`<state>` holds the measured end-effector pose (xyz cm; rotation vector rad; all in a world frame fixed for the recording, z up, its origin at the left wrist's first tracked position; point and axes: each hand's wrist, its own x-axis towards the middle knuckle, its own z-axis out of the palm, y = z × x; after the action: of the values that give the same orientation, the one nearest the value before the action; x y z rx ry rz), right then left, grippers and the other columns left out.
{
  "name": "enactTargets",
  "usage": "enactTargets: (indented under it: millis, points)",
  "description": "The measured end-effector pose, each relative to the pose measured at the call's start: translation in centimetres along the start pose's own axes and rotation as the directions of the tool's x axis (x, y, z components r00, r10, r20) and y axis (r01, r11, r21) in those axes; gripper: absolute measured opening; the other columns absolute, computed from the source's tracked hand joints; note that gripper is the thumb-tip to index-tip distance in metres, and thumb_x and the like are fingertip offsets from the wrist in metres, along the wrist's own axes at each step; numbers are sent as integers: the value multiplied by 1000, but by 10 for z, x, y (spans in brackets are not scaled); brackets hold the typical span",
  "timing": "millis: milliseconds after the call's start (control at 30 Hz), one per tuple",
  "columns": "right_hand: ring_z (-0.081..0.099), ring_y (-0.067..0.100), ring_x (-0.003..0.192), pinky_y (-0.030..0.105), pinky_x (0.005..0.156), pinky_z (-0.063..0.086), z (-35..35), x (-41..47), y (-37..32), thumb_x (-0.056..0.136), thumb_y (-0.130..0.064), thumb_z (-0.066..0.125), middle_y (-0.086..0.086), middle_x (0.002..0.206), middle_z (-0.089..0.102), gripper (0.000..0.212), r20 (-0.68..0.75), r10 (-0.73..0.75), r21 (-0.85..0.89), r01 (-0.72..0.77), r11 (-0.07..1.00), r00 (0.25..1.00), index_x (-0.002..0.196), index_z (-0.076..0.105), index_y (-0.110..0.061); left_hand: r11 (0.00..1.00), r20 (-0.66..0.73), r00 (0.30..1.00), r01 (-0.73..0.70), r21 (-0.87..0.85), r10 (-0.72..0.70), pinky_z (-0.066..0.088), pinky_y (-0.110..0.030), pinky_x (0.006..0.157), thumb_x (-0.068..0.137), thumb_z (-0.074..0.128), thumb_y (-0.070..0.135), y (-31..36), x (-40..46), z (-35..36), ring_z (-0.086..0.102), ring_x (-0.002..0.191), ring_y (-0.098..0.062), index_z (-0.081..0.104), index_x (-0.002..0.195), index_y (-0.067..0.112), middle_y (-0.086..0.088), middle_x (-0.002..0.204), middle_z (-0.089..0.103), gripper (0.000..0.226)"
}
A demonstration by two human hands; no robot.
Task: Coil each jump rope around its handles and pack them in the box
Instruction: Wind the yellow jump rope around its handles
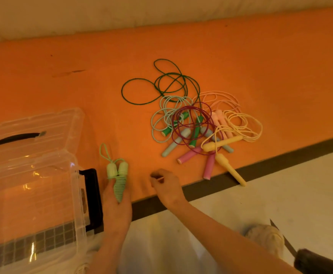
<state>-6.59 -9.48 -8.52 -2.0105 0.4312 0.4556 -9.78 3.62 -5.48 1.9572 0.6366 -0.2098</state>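
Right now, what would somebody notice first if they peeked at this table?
Probably the tangled pile of colourful jump ropes on the orange table, right of centre. Next, the light green rope coiled round its handles, gripped in the left hand, beside the open clear plastic box.
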Motion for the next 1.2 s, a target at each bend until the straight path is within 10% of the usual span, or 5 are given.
enactTargets:
  millis: [267, 533, 667, 1033, 1200]
  points:
    - [57, 23, 96, 29, 77, 42, -134, -18, 62, 92, -10, 54, 7, 123, 51, 22, -454, 43, -140, -119, 983, 890, 112, 63, -13, 999, 203, 979, 0, -44, 9, 30, -21, 95, 97, 50, 9, 37, -40, 32, 46, 122, -12, 50, 135, 23, 2, 142, 46, 40]
    - [41, 35, 132, 45, 97, 42, -166, 15, 125, 91, -6, 55, 12, 155, 14, 77, -247, 282, -422, -365, 830, 927, 152, 9, -14, 999, 360, 932, -39, -29, 47, 36, -19, 98, 95, 55, 9, 59, -64, 65, 50, 115, -6, 57, 122, 24, 7, 128, 55, 31]
    - [56, 32, 112, 41, 82, 48, -166, 22, 143, 93, -17, 57, 12, 130, 41, 46, -285, 264, -558, -384, 736, 921, 134, 36, -11, 998, 381, 923, -64, 1, 59, 36, -18, 97, 95, 54, 8, 68, -63, 68, 52, 111, -2, 58, 114, 26, 10, 120, 58, 27]
    - [63, 11, 64, 19, 55, 52, -143, -42, 10, 90, -3, 58, 10, 91, 63, 16, 252, -41, 180, -6, 984, 967, 105, 57, -5, 999, 511, 858, -32, -40, 48, 42, -2, 59, 92, 56, 36, 102, -68, 84, 56, 91, 6, 56, 117, 26, 11, 115, 59, 27]
    - [63, 18, 93, 26, 79, 52, -152, -58, 6, 83, -21, 73, 8, 118, 62, 41, 607, 29, -350, 234, 907, 794, 120, 59, -8, 997, 433, 900, -69, 17, 55, 44, -16, 74, 95, 49, 41, 92, -67, 77, 60, 98, -4, 62, 114, 19, 3, 107, 66, 31]
